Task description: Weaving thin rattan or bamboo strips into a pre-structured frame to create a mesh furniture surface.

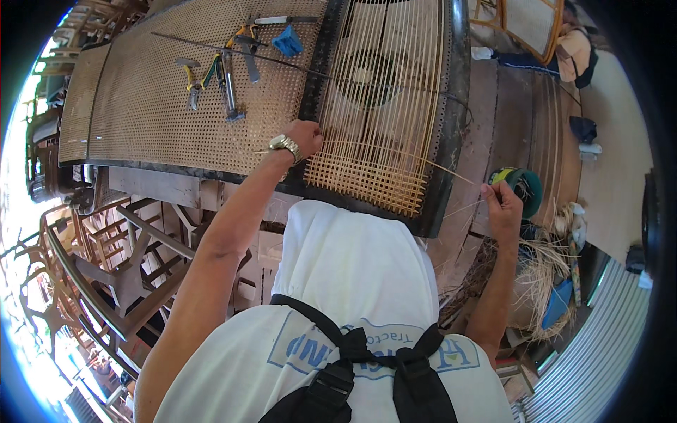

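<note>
Thin cane strands run lengthwise across the right panel of a dark wooden frame (451,120), with a woven cane section (367,187) at the near end. My right hand (502,204), beyond the frame's right edge, pinches a pale cane strand (451,171) that stretches leftward over the panel. My left hand (305,137), with a metal watch on its wrist, is closed at the dark middle bar (317,77). Whatever its curled fingers hold is hidden. To its left lies a finished woven cane panel (141,113).
On the finished panel lie pliers (190,84), a hammer (229,92), a blue piece (288,42) and a long dark rod (204,44). A green bucket (529,190) and loose cane fibres (543,275) are at right. Wooden chair frames (134,268) crowd the left. Another person (575,53) is at upper right.
</note>
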The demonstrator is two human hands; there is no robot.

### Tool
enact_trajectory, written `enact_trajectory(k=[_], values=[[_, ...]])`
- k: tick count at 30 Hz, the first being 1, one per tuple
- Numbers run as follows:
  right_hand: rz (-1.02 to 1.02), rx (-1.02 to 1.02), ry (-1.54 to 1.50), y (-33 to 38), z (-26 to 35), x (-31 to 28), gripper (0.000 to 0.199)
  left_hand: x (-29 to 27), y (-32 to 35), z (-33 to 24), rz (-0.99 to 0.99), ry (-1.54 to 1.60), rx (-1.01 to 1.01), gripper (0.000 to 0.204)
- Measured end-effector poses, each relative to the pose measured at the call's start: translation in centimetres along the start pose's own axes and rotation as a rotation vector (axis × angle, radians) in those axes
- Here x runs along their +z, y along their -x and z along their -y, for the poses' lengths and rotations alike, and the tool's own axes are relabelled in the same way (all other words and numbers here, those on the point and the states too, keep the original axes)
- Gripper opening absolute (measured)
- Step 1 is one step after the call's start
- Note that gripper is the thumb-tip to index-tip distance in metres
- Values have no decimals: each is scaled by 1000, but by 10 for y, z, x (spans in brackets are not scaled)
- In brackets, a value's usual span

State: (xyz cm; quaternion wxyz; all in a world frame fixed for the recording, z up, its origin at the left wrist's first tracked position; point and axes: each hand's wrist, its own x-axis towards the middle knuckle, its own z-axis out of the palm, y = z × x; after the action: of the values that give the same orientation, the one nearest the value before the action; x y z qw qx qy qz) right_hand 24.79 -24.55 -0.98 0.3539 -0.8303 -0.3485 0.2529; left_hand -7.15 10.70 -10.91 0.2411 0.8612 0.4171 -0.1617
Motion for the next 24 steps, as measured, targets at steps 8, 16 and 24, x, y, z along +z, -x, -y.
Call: enact_trajectory(k=[8, 16, 24], values=[[14, -16, -37, -5, -5, 1, 27, -20, -25, -17, 371, 31, -158, 24], [-15, -41, -64, -10, -16, 3, 34, -21, -17, -23, 420, 124, -271, 22], [16, -3, -7, -7, -23, 7, 33, -1, 1, 16, 293, 522, -296, 26]])
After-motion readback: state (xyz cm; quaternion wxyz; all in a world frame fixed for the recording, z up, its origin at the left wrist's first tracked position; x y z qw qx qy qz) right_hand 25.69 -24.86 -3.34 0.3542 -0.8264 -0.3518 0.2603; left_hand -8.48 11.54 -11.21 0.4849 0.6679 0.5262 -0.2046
